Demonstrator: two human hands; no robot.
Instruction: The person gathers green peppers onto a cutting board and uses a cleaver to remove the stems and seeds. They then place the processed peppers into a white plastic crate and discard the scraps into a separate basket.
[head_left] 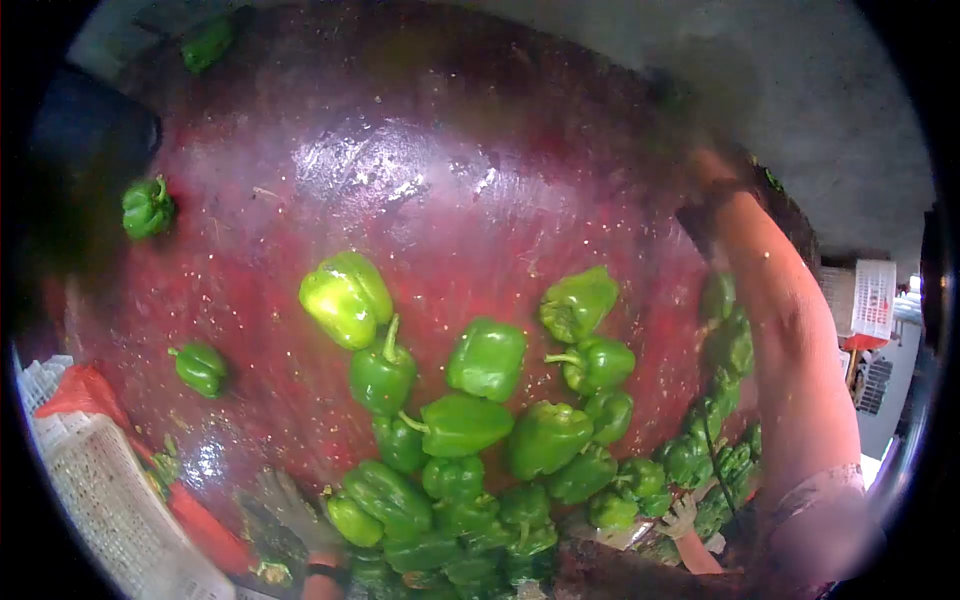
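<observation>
My right arm reaches up the right side. My right hand (690, 135) is dark and smeared near the far right edge of the red surface (420, 240), and I cannot make out its fingers or anything in them. At the lower left, my left hand (284, 505) looks greyish, with its fingers apart and nothing visible in it. Just right of it lies a small green pepper (354, 520), beside a pile of green peppers (453, 478). A pale green pepper (346, 299) and a squarish green pepper (487, 358) lie above the pile.
Single peppers (148, 208) lie at the left. A white crate (115, 500) with red edging stands at the lower left. More peppers (688, 460) line the right side, near another person's small hand (680, 516). White crates (873, 298) stand beyond my right arm.
</observation>
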